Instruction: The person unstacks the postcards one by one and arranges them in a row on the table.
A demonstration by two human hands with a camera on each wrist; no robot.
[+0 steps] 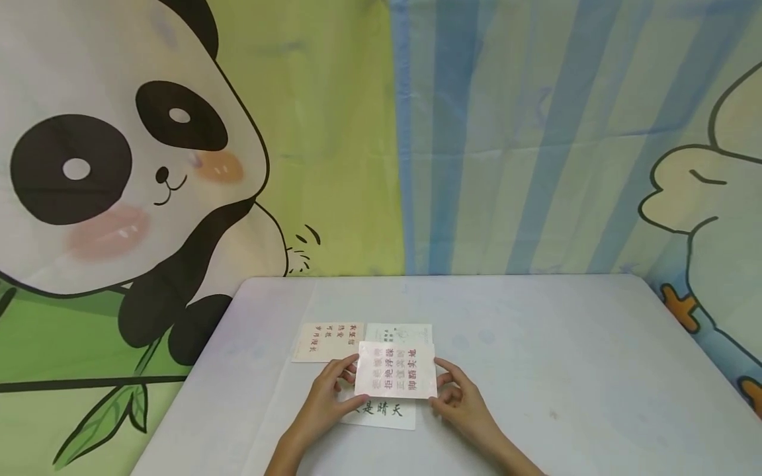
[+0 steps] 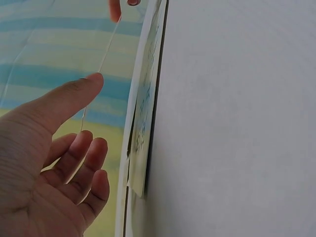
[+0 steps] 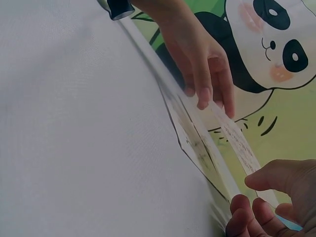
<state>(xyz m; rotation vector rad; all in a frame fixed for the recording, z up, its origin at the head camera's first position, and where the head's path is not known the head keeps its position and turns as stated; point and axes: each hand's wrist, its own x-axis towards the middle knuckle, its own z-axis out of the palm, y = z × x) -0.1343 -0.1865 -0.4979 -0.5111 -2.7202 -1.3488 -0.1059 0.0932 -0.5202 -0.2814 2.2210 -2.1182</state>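
Observation:
A pale pink card with columns of red writing (image 1: 395, 370) is held face up by its two side edges. My left hand (image 1: 324, 393) pinches its left edge between thumb and fingers. At the opposite edge, the thumb and fingers of my right hand (image 1: 467, 402) grip it. Seen edge-on in the left wrist view, the card is a thin line, raised above the table. Underneath, a white card with large dark characters (image 1: 389, 413) lies partly covered. Behind it are a pinkish card with dark red writing (image 1: 329, 342) and a white card with small print (image 1: 405, 332).
The white table (image 1: 565, 370) extends to both sides of the cards. Its far edge meets a hanging cloth backdrop (image 1: 333, 132) with a panda on the left, blue stripes and a white cartoon figure at right.

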